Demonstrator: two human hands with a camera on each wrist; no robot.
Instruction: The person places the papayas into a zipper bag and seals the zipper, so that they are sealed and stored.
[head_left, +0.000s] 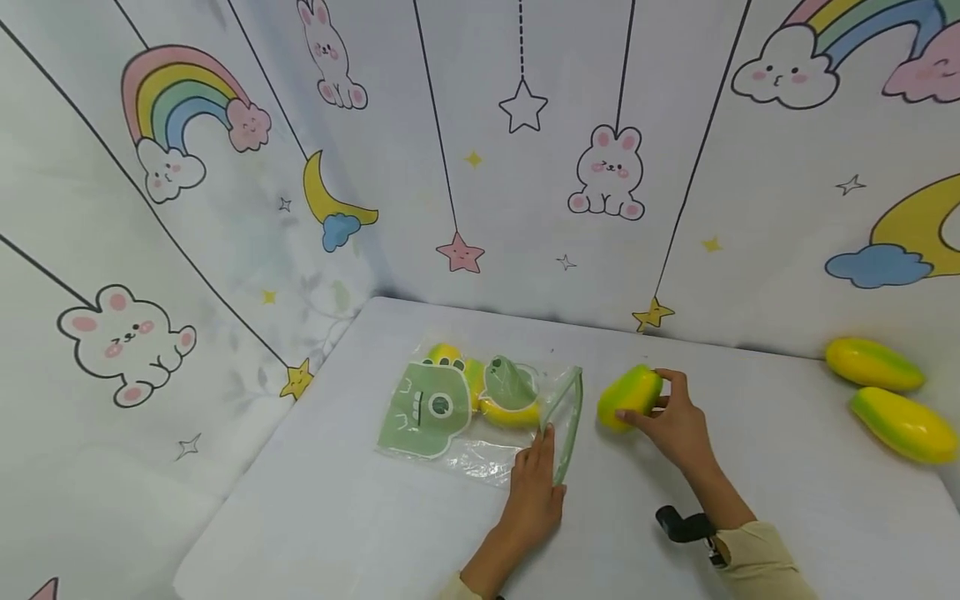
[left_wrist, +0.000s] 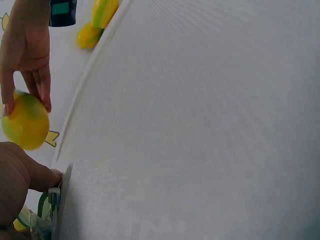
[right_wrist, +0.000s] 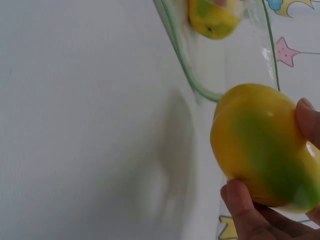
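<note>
My right hand (head_left: 678, 425) grips a shiny yellow-and-green papaya (head_left: 630, 397) between thumb and fingers, just right of the bag's mouth. In the right wrist view the papaya (right_wrist: 265, 147) is held above the table, its shadow falling beside it. A clear zip bag (head_left: 480, 462) with a green cartoon print lies flat, its green-edged mouth facing right and parted. Yellow-and-green fruit (head_left: 510, 414) shows inside it. My left hand (head_left: 534, 487) holds the bag at the near corner of the mouth. The thumb (left_wrist: 47, 177) lies at the zip's edge in the left wrist view.
Two more papayas, one behind (head_left: 873, 364) and one in front (head_left: 903, 425), lie at the table's right end. The white table (head_left: 337, 517) meets walls printed with rabbits, stars and rainbows at the back and left. A black wrist strap (head_left: 686, 525) is on the right wrist.
</note>
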